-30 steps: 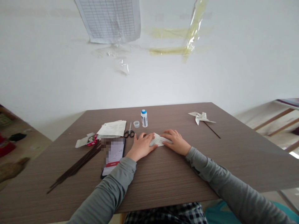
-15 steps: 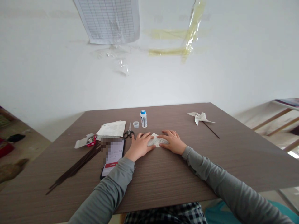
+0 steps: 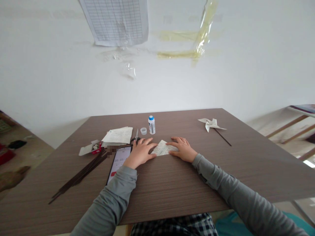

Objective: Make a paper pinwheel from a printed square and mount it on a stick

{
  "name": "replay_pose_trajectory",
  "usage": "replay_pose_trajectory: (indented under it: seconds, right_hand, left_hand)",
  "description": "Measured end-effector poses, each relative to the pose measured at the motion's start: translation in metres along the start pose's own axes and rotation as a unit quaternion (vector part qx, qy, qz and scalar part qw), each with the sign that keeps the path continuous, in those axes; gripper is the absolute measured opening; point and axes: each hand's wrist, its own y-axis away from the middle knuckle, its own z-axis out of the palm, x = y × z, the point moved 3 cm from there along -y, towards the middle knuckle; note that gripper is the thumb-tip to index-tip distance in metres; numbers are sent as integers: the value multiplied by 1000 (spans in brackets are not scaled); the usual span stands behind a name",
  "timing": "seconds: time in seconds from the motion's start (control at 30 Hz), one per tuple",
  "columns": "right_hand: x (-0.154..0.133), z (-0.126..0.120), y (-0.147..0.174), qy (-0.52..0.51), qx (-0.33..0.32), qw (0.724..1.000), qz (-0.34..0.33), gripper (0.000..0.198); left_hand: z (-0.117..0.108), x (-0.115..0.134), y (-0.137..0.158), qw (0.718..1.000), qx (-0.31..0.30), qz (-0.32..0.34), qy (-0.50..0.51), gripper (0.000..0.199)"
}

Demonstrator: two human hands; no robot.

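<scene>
A printed sheet of paper folded into a triangle (image 3: 162,149) lies flat on the table, its peak pointing away from me. My right hand (image 3: 182,149) rests over its right corner with the fingers spread. At its left corner is my left hand (image 3: 142,151), fingers stretched out and the thumb tip at the paper's edge. Just beyond the left fingers lie black-handled scissors (image 3: 136,135), their handles partly covered by that hand. A white glue bottle with a blue cap (image 3: 152,125) stands upright behind the paper, beside a small clear plastic cap (image 3: 143,131).
Left of my hands are a stack of printed paper (image 3: 119,136), an opened small red box (image 3: 94,148), a bundle of thin dark sticks (image 3: 78,175) and a phone (image 3: 118,164) showing a timer. A paper pinwheel (image 3: 211,124) on a stick lies at the right. A white wall (image 3: 172,88) borders the table's back.
My left hand has slid left along the paper, uncovering more of the triangle and hiding more of the scissors' handles. The right hand stays almost in place.
</scene>
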Motion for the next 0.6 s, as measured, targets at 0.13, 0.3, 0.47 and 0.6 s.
replay_pose_trajectory:
  seconds: [0.13, 0.3, 0.47, 0.6]
  right_hand:
    - [3, -1, 1, -5, -6, 1000, -1, 56]
    - [7, 1, 0, -13, 0, 1000, -5, 56]
    - [8, 1, -1, -14, -3, 1000, -1, 57]
    - [11, 2, -2, -16, -3, 1000, -2, 56]
  left_hand:
    - [-2, -5, 2, 1000, -12, -7, -1, 69]
    - [-5, -13, 4, 1000, -22, -12, -14, 69]
    - [-9, -22, 9, 999, -37, -26, -12, 74]
    - [-8, -29, 9, 999, -33, -35, -5, 77]
